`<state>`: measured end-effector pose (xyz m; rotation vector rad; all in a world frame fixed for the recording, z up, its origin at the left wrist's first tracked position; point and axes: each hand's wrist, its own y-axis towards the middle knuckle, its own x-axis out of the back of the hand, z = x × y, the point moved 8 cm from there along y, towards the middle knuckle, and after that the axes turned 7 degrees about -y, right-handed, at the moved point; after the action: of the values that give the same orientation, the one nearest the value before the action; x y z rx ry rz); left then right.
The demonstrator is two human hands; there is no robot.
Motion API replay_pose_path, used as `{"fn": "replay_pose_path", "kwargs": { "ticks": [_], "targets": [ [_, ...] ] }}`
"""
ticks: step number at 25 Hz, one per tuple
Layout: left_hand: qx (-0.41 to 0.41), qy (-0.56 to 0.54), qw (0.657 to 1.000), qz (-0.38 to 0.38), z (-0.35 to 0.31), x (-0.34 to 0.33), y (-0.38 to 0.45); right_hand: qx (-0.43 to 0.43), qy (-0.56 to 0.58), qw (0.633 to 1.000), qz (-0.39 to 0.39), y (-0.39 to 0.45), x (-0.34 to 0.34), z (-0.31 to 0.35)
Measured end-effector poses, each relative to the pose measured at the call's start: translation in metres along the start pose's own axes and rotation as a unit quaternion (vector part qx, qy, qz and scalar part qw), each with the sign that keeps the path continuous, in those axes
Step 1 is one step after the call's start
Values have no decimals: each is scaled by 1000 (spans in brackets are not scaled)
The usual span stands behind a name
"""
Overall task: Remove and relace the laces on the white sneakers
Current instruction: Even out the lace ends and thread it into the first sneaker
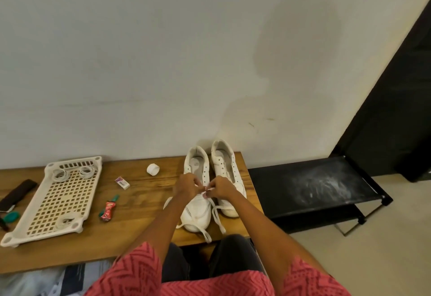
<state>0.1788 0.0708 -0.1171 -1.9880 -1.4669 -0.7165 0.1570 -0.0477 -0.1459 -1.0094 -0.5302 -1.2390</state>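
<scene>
Pinching flat white lace (215,213) in both hands' fingers (203,190) at left white leather sneaker (197,193); upper eyelets empty, right sneaker (227,174) unlaced.

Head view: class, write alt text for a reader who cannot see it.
Both hands, left and right, pinch a white lace over the nearer of two white sneakers on a wooden table. A white perforated tray lies to the left.
</scene>
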Motion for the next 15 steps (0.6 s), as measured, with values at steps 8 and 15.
{"fn": "replay_pose_path", "kwargs": {
  "ticks": [8, 15],
  "targets": [
    [12, 23, 1000, -17, -1, -5, 2, 21, 53, 998, 32, -12, 7, -7],
    [28, 43, 999, -18, -3, -9, 8, -21, -23, 999, 42, -19, 27, -45]
  ]
}}
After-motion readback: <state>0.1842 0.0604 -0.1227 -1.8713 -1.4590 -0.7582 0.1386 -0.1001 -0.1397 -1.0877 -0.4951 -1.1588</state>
